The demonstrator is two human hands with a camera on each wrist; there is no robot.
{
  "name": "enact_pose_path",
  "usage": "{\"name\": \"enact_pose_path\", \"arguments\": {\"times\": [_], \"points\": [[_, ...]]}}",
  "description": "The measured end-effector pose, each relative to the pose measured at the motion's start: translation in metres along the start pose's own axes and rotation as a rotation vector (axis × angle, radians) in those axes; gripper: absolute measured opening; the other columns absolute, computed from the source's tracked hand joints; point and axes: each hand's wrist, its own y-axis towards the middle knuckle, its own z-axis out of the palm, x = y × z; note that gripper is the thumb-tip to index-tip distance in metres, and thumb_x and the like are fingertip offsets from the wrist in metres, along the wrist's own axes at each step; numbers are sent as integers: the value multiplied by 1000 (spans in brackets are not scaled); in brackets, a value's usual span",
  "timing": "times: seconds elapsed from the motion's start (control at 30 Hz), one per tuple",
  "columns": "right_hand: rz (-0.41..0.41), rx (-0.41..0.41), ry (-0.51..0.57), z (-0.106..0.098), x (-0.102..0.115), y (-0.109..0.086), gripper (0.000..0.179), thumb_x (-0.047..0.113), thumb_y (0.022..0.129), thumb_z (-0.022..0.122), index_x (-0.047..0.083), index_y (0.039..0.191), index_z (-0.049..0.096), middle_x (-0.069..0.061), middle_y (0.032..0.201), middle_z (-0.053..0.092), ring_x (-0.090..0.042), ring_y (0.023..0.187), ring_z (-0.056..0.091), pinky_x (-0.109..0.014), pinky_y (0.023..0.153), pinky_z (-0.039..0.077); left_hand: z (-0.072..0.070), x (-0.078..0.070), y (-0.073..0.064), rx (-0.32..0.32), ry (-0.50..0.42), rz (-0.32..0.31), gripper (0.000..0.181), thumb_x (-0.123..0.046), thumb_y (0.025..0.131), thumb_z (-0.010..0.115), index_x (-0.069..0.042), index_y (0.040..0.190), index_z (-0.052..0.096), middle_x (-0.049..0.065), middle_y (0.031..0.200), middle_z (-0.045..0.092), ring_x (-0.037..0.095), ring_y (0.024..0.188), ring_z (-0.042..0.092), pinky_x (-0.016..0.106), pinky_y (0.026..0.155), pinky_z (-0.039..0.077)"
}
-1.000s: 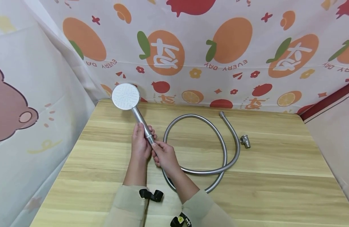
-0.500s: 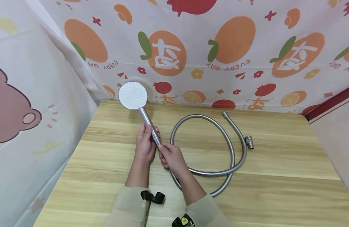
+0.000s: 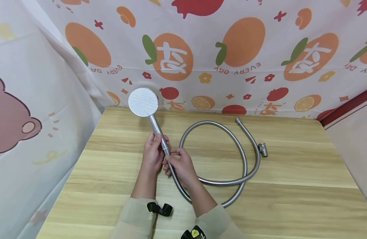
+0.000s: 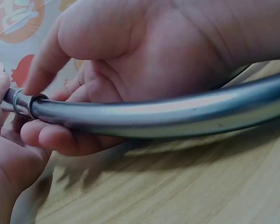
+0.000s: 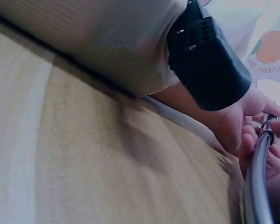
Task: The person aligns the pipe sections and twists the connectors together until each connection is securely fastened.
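A chrome hand shower (image 3: 143,102) with a round white spray face points up and to the left in the head view. My left hand (image 3: 151,153) holds its handle (image 3: 155,127) near the lower end, thumb on top. The grey metal shower hose (image 3: 244,162) meets the handle's bottom end. There my right hand (image 3: 183,167) pinches the hose end, fingers tucked under it in the left wrist view. Two thin rings (image 4: 36,106) show at the joint, close beside the left fingers. The hose runs from the joint under my right forearm.
The rest of the hose lies coiled on the wooden table (image 3: 290,199), its free end (image 3: 238,120) toward the back. A small chrome angle valve (image 3: 263,150) lies right of the coil. A fruit-print cloth (image 3: 207,59) hangs behind the table's back edge.
The hand shower and both hands have shifted a little to the right. My right fingers have changed their hold at the joint, and more of the hose below it now shows.
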Motion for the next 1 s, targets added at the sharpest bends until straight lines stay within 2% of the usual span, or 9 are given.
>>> {"name": "enact_pose_path", "arguments": {"times": [0.13, 0.27, 0.4, 0.6, 0.77, 1.0], "points": [[-34, -41, -88, 0, -5, 1, 37, 16, 87, 75, 7, 113, 50, -9, 79, 68, -14, 55, 58, -23, 45, 49, 1, 1, -2, -1, 12, -22, 16, -20, 102, 52, -18, 117, 56, 1, 82, 64, 13, 73, 60, 23, 62, 50], [-63, -70, -140, 1, -5, 0, 37, 17, 85, 77, 7, 110, 51, -6, 77, 68, -14, 55, 58, -22, 44, 48, 2, 0, -3, 4, 44, -55, 26, -23, 101, 54, -21, 128, 54, 0, 83, 64, 12, 75, 60, 24, 66, 51], [-70, -76, -140, 2, -3, -1, 33, 17, 87, 76, 7, 109, 52, -6, 76, 68, -14, 55, 58, -22, 43, 48, 2, 0, -3, 6, 53, -66, 33, -24, 101, 54, -22, 134, 51, 0, 83, 64, 12, 76, 60, 24, 68, 52], [-75, -67, -130, 3, -1, -2, 28, 17, 90, 72, 5, 108, 54, -10, 76, 68, -14, 54, 57, -22, 43, 47, 0, 1, -1, 19, 19, -60, 22, -22, 102, 52, -19, 124, 54, 2, 83, 63, 14, 76, 59, 25, 66, 50], [-74, -63, -131, 3, 1, -3, 26, 21, 94, 67, 2, 109, 58, -15, 79, 68, -14, 55, 57, -21, 43, 47, -1, 1, 0, 32, 1, -54, 21, -23, 101, 55, -19, 121, 55, 2, 84, 64, 14, 76, 60, 25, 68, 50], [-49, -49, -103, 2, 2, -3, 27, 24, 97, 63, 2, 112, 62, -15, 80, 67, -13, 56, 57, -21, 44, 48, -3, 1, -1, 35, 11, -48, 33, -22, 98, 60, -19, 130, 52, 0, 84, 65, 12, 77, 61, 22, 69, 52]]}}
